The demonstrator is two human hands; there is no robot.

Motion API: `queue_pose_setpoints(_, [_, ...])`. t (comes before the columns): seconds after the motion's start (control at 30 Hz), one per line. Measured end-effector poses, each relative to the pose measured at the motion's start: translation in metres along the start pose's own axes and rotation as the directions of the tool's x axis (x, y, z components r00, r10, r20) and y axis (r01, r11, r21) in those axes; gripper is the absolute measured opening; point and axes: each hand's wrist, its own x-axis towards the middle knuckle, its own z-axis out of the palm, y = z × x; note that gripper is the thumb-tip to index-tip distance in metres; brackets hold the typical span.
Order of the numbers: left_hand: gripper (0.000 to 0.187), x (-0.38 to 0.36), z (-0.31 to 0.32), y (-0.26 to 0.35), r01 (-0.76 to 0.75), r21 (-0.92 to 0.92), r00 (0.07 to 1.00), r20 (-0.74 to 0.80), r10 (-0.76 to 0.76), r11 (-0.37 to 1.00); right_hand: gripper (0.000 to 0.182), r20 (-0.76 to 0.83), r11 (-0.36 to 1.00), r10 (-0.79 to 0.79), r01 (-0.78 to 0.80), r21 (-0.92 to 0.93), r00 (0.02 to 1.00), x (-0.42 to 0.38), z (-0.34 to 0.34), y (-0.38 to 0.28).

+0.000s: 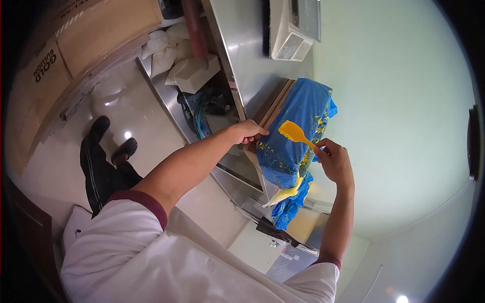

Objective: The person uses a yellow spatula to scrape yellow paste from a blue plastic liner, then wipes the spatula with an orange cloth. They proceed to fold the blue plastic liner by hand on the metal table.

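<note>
A yellow spatula (294,132) with a wide blade is in my right hand (333,161), its fingers wrapped round the handle. The blade lies over a blue plastic sheet (288,111) covering a box. Yellow smears and bits dot the plastic, mostly on the side by my right hand. My left hand (247,132) pinches the near edge of the blue plastic at the box's open-looking cardboard side (270,108). A pale yellow flap of film (285,194) hangs from the box's lower end, beside more crumpled blue plastic (293,207).
The box rests on a steel table (252,50), with a white scale-like device (293,48) farther up. White bags (164,53) and a pale container (197,73) sit on the shelf underneath. Large cardboard boxes (101,35) stand at upper left. Dark trouser legs (96,171) and black shoes show on the floor.
</note>
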Motion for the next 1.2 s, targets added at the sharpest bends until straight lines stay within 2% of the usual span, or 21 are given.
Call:
queue_pose_setpoints(0.2, [0.044, -0.01, -0.006, -0.014, 0.097, -0.276, 0.992, 0.106, -0.07, 0.956, 0.012, 0.032, 0.999, -0.029, 0.03, -0.045, 0.999, 0.006, 0.004, -0.012])
queue_pose_setpoints(0.3, [0.057, -0.015, -0.009, -0.032, 0.15, -0.323, 0.971, 0.225, -0.079, 0.934, 0.012, 0.042, 0.998, -0.011, 0.014, -0.054, 0.999, 0.006, 0.006, -0.019])
queue_pose_setpoints(0.4, [0.062, -0.019, -0.008, -0.045, 0.142, -0.48, 0.938, 0.344, 0.037, 0.866, 0.012, 0.065, 0.997, -0.017, 0.022, -0.081, 0.998, 0.005, 0.01, -0.022])
queue_pose_setpoints(0.5, [0.064, -0.018, 0.001, -0.047, 0.167, -0.543, 0.926, 0.372, 0.057, 0.823, 0.011, 0.044, 0.991, -0.059, 0.064, -0.118, 0.997, 0.005, 0.019, -0.02])
queue_pose_setpoints(0.63, [0.061, -0.021, 0.003, -0.051, 0.13, -0.658, 0.971, 0.234, 0.038, 0.742, 0.009, 0.057, 0.958, -0.032, 0.047, -0.285, 0.998, 0.0, 0.025, -0.035])
queue_pose_setpoints(0.8, [0.055, -0.028, 0.005, -0.054, 0.113, -0.718, 0.99, 0.14, -0.016, 0.687, 0.01, 0.022, 0.929, -0.057, 0.061, -0.365, 0.998, -0.004, 0.038, -0.043])
queue_pose_setpoints(1.03, [0.056, -0.029, 0.003, -0.06, 0.128, -0.751, 0.983, 0.182, 0.016, 0.648, 0.011, -0.02, 0.88, -0.059, 0.043, -0.474, 0.998, -0.014, 0.059, -0.046])
queue_pose_setpoints(1.2, [0.058, -0.03, 0.003, -0.061, 0.129, -0.754, 0.985, 0.175, 0.008, 0.644, 0.011, -0.06, 0.82, -0.12, 0.064, -0.569, 0.991, -0.02, 0.074, -0.054])
